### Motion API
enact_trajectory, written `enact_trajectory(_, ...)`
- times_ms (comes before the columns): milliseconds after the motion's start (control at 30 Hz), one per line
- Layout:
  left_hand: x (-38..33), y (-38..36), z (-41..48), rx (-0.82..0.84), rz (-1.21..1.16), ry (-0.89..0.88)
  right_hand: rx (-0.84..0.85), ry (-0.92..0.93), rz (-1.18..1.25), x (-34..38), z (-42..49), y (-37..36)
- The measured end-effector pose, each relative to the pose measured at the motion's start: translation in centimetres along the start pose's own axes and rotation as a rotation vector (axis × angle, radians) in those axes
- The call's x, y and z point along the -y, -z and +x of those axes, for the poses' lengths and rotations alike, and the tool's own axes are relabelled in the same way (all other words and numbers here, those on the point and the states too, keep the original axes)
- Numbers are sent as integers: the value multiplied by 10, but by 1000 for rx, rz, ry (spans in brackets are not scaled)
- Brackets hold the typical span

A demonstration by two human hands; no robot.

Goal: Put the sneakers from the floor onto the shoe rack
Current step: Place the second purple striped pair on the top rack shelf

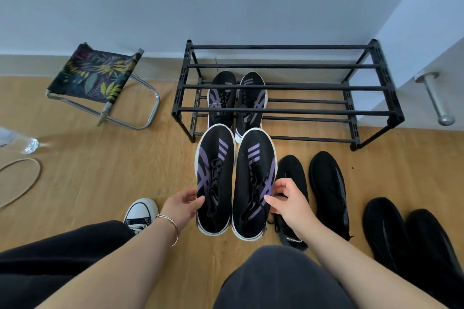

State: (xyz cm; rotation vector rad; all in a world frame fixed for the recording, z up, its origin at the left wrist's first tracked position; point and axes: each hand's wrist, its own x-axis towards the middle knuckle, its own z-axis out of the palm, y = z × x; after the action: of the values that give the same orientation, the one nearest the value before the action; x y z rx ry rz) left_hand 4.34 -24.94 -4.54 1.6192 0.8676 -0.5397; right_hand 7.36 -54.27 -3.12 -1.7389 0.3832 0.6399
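Note:
I hold a pair of black sneakers with purple stripes above the floor, toes toward the black shoe rack [286, 88]. My left hand [182, 204] grips the left sneaker [214, 178] at its side. My right hand [288, 199] grips the right sneaker [253, 183]. A matching black and purple pair [236, 98] sits on the rack's lower shelf, seen through the top bars. On the floor to the right lie a black knit pair [326, 188] and another black pair [406, 238].
A folding stool [98, 75] with a leaf-print seat stands left of the rack. A clear bottle [22, 142] and a hoop [22, 180] lie at the far left. My white-toed shoe [140, 212] and dark-trousered knees fill the bottom. A door with a metal handle [434, 98] is on the right.

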Motion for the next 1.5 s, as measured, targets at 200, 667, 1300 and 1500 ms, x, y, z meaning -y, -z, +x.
enact_trajectory(200, -26, 5, -15, 18, -73, -39, 48, 92, -5, 36, -3, 14)
enact_trajectory(667, -181, 24, 8, 13, -84, -209, -96, 236, 47, 165, 56, 29)
enact_trajectory(1300, -286, 29, 104, 119, 50, -130, -162, 95, 172, 222, 176, 30)
enact_trajectory(1500, -290, 32, 111, 102, 109, -122, -195, 97, 151, 227, 176, 25)
